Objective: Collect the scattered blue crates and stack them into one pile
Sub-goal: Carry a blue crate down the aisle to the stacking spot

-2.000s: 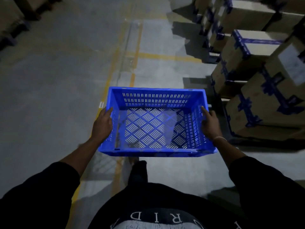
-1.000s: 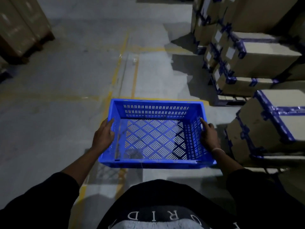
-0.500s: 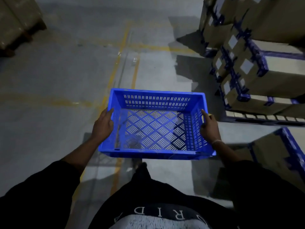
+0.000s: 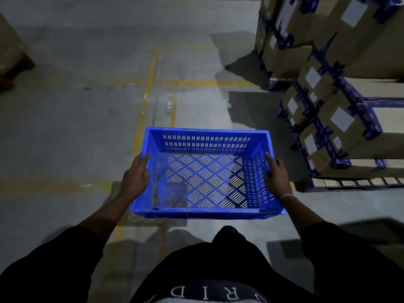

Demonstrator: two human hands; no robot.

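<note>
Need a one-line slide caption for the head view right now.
Both hands, left hand and right hand, carry an empty blue crate past taped cardboard boxes.

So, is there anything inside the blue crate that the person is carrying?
The blue crate looks empty: its slotted bottom shows the floor through it. The left hand and right hand grip its sides. The near wall's inner face is hidden.
</note>
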